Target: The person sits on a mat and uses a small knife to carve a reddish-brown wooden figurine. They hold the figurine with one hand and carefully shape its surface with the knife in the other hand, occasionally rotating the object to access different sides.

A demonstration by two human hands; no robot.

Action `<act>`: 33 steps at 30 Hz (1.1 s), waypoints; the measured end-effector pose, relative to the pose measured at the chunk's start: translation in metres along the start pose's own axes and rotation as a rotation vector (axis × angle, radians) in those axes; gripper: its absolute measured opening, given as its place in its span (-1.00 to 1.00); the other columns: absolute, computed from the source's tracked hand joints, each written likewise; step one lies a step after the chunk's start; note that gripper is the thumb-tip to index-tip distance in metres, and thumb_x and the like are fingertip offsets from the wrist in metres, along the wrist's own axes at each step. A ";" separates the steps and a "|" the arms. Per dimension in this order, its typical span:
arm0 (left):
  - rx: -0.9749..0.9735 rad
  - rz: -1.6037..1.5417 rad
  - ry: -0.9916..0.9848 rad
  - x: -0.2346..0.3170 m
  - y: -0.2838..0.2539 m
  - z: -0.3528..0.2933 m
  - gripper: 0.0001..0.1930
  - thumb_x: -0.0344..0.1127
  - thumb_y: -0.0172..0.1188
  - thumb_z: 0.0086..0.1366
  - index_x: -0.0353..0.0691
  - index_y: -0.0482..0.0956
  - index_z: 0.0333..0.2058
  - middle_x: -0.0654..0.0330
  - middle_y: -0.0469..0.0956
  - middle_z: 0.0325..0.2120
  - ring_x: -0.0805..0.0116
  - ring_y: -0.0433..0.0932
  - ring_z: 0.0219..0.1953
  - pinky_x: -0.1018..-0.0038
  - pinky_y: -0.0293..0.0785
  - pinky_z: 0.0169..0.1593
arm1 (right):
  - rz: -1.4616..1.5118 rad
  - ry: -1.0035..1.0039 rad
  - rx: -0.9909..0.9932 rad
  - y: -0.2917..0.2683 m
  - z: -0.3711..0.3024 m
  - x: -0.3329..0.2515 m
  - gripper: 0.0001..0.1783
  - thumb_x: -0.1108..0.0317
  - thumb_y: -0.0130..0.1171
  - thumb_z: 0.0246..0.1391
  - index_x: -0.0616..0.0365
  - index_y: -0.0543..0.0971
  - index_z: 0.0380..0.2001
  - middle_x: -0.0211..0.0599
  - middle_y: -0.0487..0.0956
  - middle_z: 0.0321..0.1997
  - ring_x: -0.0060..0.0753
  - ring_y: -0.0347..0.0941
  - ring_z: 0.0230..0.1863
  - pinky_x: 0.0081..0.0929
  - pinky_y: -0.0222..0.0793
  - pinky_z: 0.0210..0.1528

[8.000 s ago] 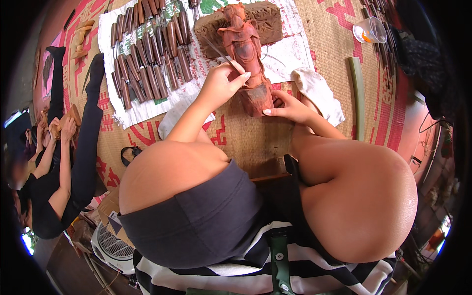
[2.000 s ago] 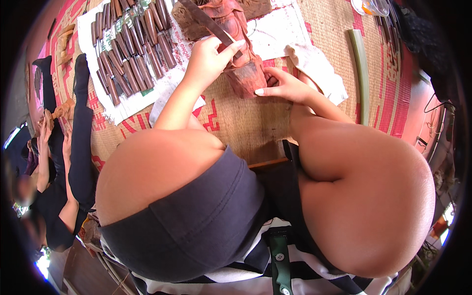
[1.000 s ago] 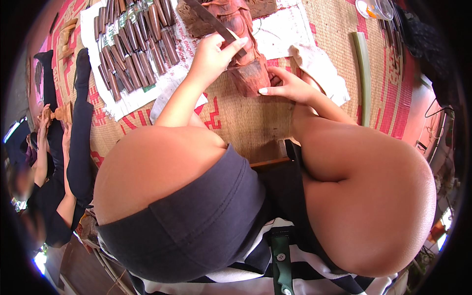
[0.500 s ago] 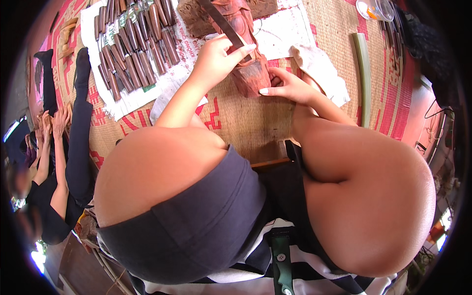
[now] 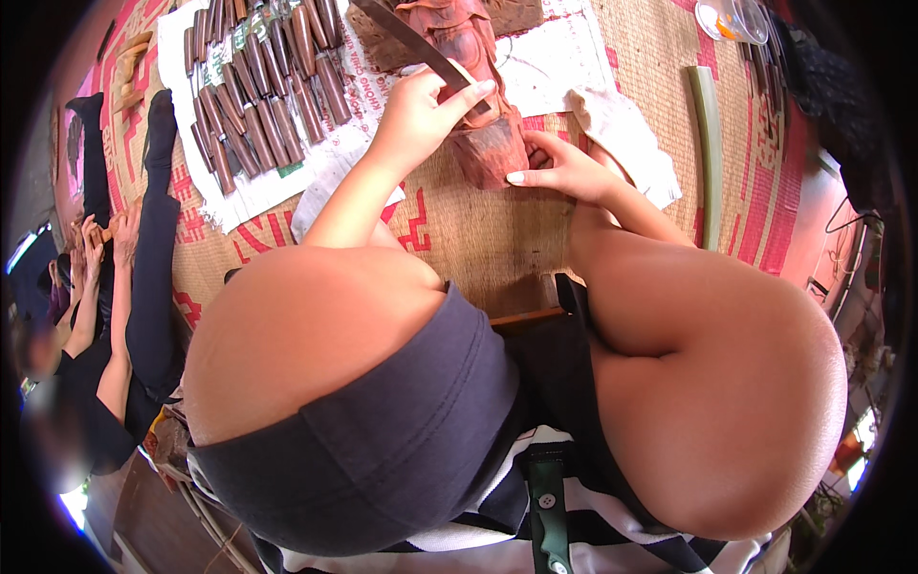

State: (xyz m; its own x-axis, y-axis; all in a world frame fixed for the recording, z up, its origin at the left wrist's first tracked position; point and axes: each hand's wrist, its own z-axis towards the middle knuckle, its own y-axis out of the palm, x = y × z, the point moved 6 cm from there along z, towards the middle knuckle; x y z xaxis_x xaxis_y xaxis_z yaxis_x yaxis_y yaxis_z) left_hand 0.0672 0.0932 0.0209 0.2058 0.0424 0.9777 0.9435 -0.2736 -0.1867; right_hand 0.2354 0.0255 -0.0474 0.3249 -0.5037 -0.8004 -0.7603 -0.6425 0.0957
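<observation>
Landmark: reddish carved figure, straight ahead of the person, lying lengthwise away from the body, far end leaning a bit left and cut off by the frame.

Nearest: dark shorts on the near side of the figure, then bare woven mat between. Figure's block-like base points at the person.

Right hand: on the figure's right side at the base, thumb at the near end, fingers curled on the side, gripping; some fingertips hidden.

Left hand: just left of the figure's middle, thumb and fingers pinched on a dark flat strip. Key relation: strip lies slantwise across the figure, low end over the body just above the base, other end up and left past its left edge, so the two long axes meet at a narrow angle. Right hand is nearer the base, left nearer the middle. Can't tell if the left fingertips touch wood.

Right of the figure: white cloth, then green strip. Left: brown-handled tools in rows. Behind its upper part: brown block. Far right: clear plastic cup. Well left: co-worker's hands.
</observation>
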 end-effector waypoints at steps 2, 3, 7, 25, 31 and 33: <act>-0.004 -0.059 -0.039 -0.003 0.001 -0.002 -0.81 -0.29 0.23 0.13 -0.31 0.56 -0.47 0.32 0.49 -0.56 0.61 0.40 -0.50 0.61 0.33 -0.41 | -0.002 -0.008 0.003 0.000 -0.001 -0.001 -0.17 -0.01 0.35 -0.22 0.29 0.31 0.04 -0.23 0.48 -0.20 -0.43 0.39 -0.21 -0.51 0.31 -0.12; 0.000 -0.082 -0.061 -0.004 0.000 -0.003 -0.81 -0.29 0.23 0.13 -0.31 0.55 -0.48 0.32 0.49 -0.56 0.61 0.40 -0.50 0.61 0.33 -0.41 | -0.002 -0.016 -0.003 0.001 0.000 -0.002 -0.17 -0.01 0.35 -0.22 0.29 0.31 0.04 -0.23 0.48 -0.20 -0.43 0.39 -0.20 -0.51 0.31 -0.12; 0.034 0.097 0.046 0.000 -0.006 0.000 -0.81 -0.27 0.23 0.13 -0.29 0.55 -0.48 0.28 0.51 -0.56 0.59 0.43 -0.49 0.59 0.35 -0.39 | -0.005 -0.016 -0.014 0.001 0.003 -0.001 -0.18 0.00 0.35 -0.21 0.28 0.31 0.05 -0.23 0.48 -0.19 -0.43 0.39 -0.19 -0.50 0.31 -0.11; 0.033 0.071 -0.075 -0.007 -0.006 -0.003 -0.78 -0.22 0.21 0.16 -0.29 0.55 -0.47 0.28 0.52 -0.60 0.57 0.42 -0.55 0.57 0.34 -0.44 | 0.004 -0.010 -0.003 0.001 0.001 -0.002 -0.18 0.01 0.36 -0.21 0.29 0.30 0.05 -0.25 0.47 -0.21 -0.45 0.39 -0.22 -0.52 0.32 -0.12; 0.113 0.097 -0.049 -0.005 -0.007 -0.007 -0.79 -0.24 0.21 0.15 -0.29 0.54 -0.49 0.27 0.50 -0.62 0.56 0.42 -0.54 0.57 0.35 -0.43 | 0.023 -0.002 -0.003 0.001 0.001 0.000 -0.18 0.02 0.35 -0.20 0.29 0.30 0.06 -0.25 0.48 -0.20 -0.46 0.38 -0.22 -0.53 0.31 -0.12; 0.129 0.228 0.045 0.004 -0.009 -0.008 -0.79 -0.24 0.22 0.14 -0.29 0.55 -0.49 0.26 0.50 -0.60 0.54 0.43 -0.53 0.56 0.36 -0.42 | 0.014 -0.019 -0.012 0.002 0.002 -0.001 -0.18 0.02 0.35 -0.20 0.29 0.29 0.06 -0.25 0.48 -0.20 -0.46 0.38 -0.21 -0.52 0.31 -0.12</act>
State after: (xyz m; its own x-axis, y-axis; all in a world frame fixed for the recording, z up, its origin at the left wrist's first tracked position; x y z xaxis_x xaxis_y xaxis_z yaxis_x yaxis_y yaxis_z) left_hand 0.0572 0.0882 0.0268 0.4077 -0.0502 0.9118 0.9001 -0.1459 -0.4105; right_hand 0.2326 0.0254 -0.0476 0.3033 -0.5018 -0.8101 -0.7579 -0.6424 0.1142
